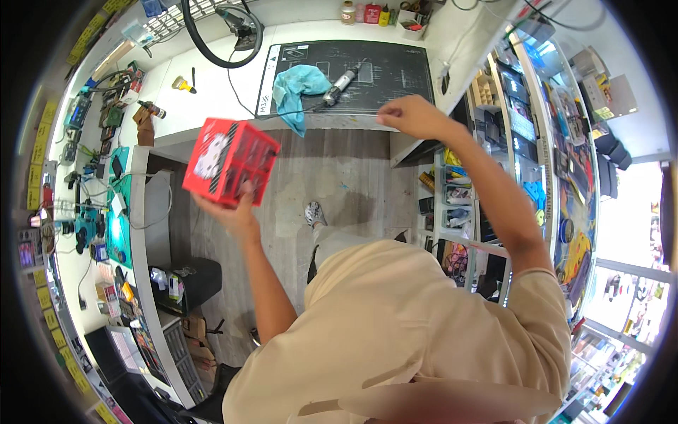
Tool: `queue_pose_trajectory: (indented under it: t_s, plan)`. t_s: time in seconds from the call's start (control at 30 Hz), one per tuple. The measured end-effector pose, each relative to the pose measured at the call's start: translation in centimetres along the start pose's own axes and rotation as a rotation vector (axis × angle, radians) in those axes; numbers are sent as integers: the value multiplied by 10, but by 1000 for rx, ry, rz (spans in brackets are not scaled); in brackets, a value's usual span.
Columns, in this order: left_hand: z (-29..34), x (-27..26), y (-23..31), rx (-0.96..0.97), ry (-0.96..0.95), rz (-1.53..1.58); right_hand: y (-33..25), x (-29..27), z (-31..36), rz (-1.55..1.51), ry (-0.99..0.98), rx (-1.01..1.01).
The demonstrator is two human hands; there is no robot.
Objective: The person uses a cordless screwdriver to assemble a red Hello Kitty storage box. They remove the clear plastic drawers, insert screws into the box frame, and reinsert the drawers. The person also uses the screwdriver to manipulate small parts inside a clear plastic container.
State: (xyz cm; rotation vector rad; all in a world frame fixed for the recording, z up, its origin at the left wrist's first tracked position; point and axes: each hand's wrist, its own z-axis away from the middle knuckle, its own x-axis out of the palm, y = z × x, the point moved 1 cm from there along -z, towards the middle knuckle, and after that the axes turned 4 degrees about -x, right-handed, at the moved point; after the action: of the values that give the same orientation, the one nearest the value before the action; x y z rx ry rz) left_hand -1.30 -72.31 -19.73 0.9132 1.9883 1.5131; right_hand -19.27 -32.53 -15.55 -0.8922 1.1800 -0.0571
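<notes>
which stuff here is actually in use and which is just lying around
In use:
- red box, held up by the left hand
- dark work mat, its front edge under the right hand

Lying about:
- teal cloth
- grey hand tool
- black cable loop
- small bottles

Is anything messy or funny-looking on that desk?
A teal cloth lies crumpled on the dark work mat, one corner drooping over the desk edge, with a grey tool beside it. The left hand holds a red box tilted in mid-air.
</notes>
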Motion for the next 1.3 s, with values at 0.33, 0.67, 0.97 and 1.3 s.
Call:
queue_pose_trajectory:
  t_s: [0.33,0.67,0.97,1.3]
  plan:
    - [-135,-91,-43,-32,37,-78,108,167,-251,-66,637,847]
    - [-221,-89,-46,-55,106,49,85,144,-212,-1331,1037,402]
    - [-241,-46,-10,-8,229,185,-56,138,-159,-637,429,-98]
    - [-295,-46,2,-67,249,255,-197,148,-266,-552,-248,-448]
